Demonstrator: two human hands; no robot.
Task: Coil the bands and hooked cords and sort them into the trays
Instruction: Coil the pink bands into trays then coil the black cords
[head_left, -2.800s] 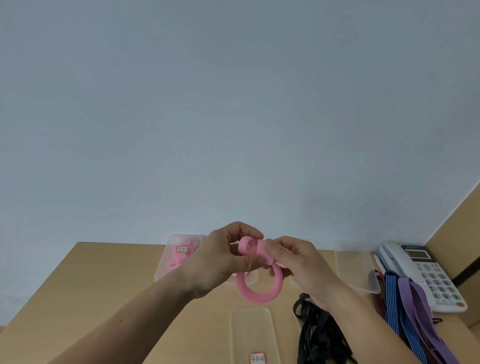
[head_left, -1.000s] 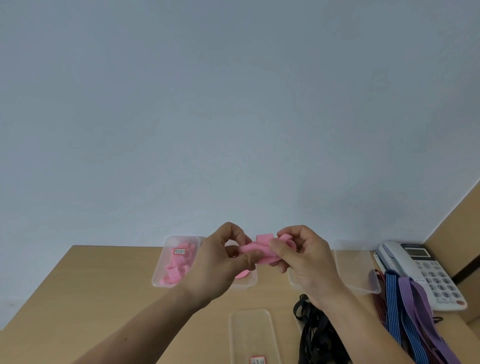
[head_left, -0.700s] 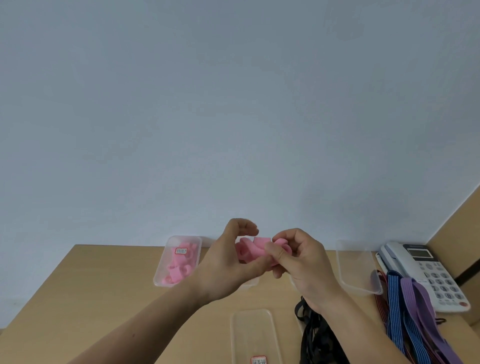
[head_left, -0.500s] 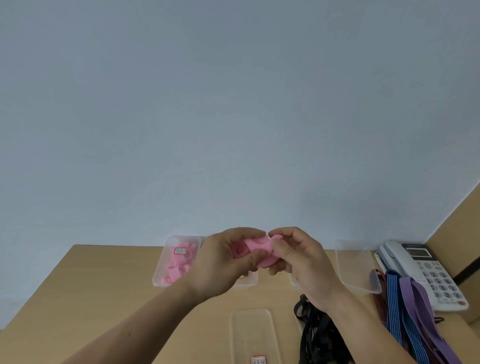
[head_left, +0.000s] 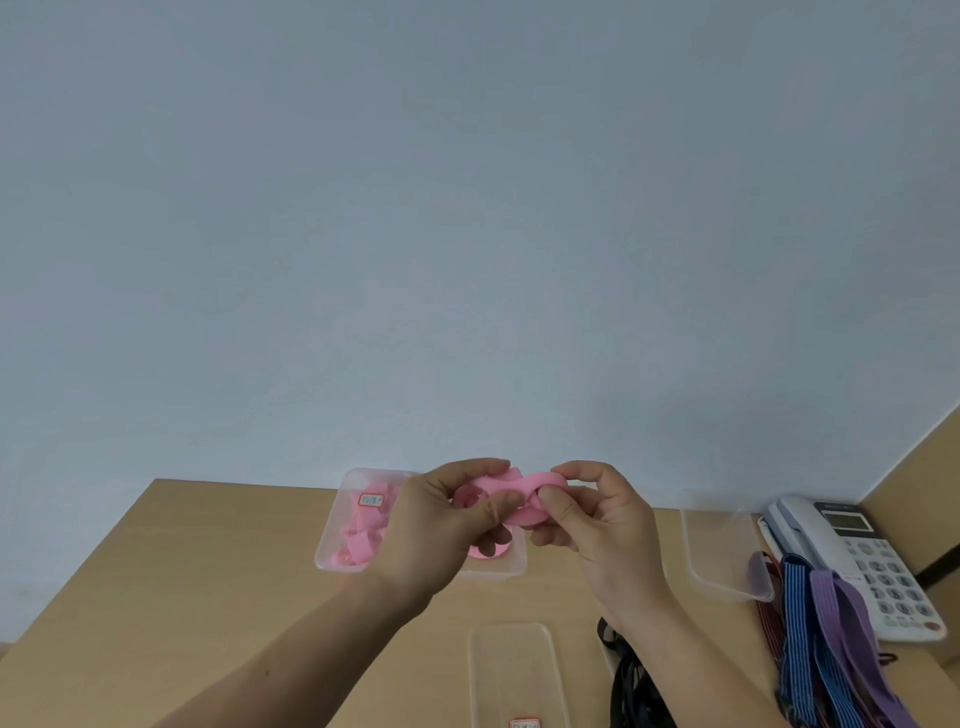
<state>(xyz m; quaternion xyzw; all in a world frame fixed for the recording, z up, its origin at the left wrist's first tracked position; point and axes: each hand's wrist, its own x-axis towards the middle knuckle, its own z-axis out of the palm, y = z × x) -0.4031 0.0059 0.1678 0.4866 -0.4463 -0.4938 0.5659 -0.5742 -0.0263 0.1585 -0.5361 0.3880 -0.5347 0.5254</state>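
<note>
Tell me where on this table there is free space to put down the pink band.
Widest bare patch: the left of the table, between its edge and the tray of pink bands. A smaller strip lies between that tray and the near clear tray. The right side is crowded: black cords, striped bands, empty tray, telephone.

Well to the right of your grip and lower, a white desk telephone (head_left: 857, 561) sits on the wooden table (head_left: 182, 597), while a pale blue-grey wall (head_left: 467, 208) rises beyond it.
</note>
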